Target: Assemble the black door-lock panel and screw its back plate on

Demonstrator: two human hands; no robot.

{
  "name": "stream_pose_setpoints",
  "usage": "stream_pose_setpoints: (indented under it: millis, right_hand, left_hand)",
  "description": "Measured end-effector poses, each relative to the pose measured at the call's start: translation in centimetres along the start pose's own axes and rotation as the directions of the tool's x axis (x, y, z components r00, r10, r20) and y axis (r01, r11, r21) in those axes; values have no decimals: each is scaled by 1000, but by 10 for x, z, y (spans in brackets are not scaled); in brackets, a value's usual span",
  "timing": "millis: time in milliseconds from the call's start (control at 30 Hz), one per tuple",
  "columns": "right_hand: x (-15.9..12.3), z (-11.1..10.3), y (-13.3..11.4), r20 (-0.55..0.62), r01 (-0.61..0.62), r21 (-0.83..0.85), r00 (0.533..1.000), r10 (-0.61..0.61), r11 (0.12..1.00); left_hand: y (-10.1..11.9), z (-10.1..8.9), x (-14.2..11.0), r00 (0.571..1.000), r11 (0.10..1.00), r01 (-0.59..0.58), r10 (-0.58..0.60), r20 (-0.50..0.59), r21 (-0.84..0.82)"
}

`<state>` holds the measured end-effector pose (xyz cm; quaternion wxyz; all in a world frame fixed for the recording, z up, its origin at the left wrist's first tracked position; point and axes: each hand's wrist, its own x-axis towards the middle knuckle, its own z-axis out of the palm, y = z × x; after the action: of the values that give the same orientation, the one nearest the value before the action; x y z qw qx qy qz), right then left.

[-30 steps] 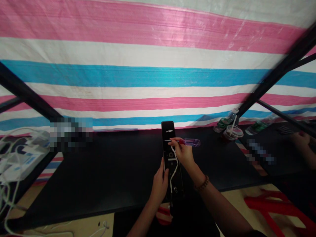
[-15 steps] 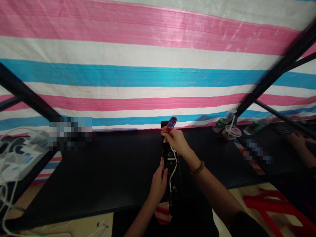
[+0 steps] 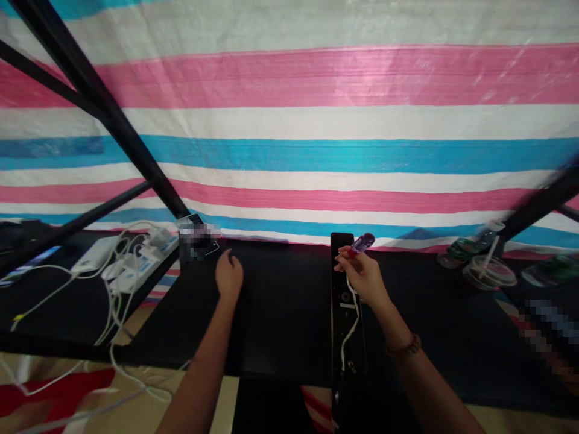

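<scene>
My right hand point(image 3: 362, 276) is closed around a screwdriver point(image 3: 363, 243) with a clear purple and red handle. It sits over the upper part of a long, narrow black panel point(image 3: 347, 325). The screwdriver's tip is hidden by the fingers. A white cable point(image 3: 351, 331) runs down the panel's face from below that hand, past a round part. My left hand point(image 3: 229, 276) is off to the left above the black table, its fingers a little apart and nothing visible in them. Just beyond its fingertips, a partly pixelated dark flat object point(image 3: 208, 246) lies by the frame post.
A white power strip point(image 3: 138, 268) with plugs and tangled cords is on the left table point(image 3: 49, 310). At the right stand a plastic cup point(image 3: 491, 274) with a straw and a bottle point(image 3: 461, 250). Black frame posts point(image 3: 131, 150) slant up before a striped sheet point(image 3: 289, 120).
My left hand has let go of the panel's side and moved left towards the dark flat object. My right hand stays on the panel with the screwdriver. The view has turned left.
</scene>
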<state>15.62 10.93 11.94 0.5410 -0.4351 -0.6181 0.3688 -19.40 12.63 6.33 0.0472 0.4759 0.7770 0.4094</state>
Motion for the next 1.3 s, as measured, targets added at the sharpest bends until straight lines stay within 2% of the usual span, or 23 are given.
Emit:
stream_pose_setpoints:
  millis: [100,200,333,467,533,567,633,700,767,833,933,1000,1100,1200,1300]
  right_hand:
    - [-5,-3,-1,3,29,-22,1000,-29,999]
    - [-9,-4,-1,-38,1,-43,999,-2,999]
    - [-11,-3,-5,-35,-24,-59,999,22,998]
    - [-14,-3,-9,-8,-27,-87,1000,27,996]
    - [-15,-4,-9,-1,-23,-92,1000,23,995]
    - [-17,-5,-8,8,-18,-91,1000,19,996]
    - [-18,-7,-4,24,-6,-101,1000,8,995]
    - [-17,-8,-1,-1,-5,-140,1000,5,990]
    - [-15,-8,1,-64,-12,-199,998,-1,980]
    - [-11,-6,1,-108,-17,-228,994,-8,974]
    - [-6,-2,-3,-101,-9,-165,995,-8,986]
    - [-6,-1,-6,-74,13,-113,997,-21,993]
    - [-7,-2,-7,-16,44,-136,999,-47,990]
    - [-6,-2,-6,-64,23,-188,997,-36,982]
    - [-5,0,-6,-118,-20,-195,993,-3,981]
  left_hand:
    - [-24,-22,55,994,992,84,-77,-75,95]
    - [-34,-38,87,995,985,79,-70,-66,156]
    - [-32,-58,113,997,987,37,-27,-68,158]
    - [-26,-75,119,979,996,54,-38,-198,77]
    - [-23,-72,106,968,996,87,-82,-237,12]
    - [-22,-66,94,969,995,101,-104,-223,-25]
    - [-16,-45,58,984,987,113,-127,-125,-115]
    - [-5,-17,9,994,970,110,-105,34,-218]
    - [14,13,-47,978,941,94,-27,205,-325]
    - [38,39,-99,936,902,73,85,342,-426]
    - [78,67,-151,868,839,41,239,436,-543]
    - [100,79,-164,840,776,47,310,445,-629]
    - [121,90,-161,832,743,-5,374,409,-669]
    - [131,95,-155,810,730,-122,465,357,-673]
    - [134,97,-156,818,733,-152,469,332,-663]
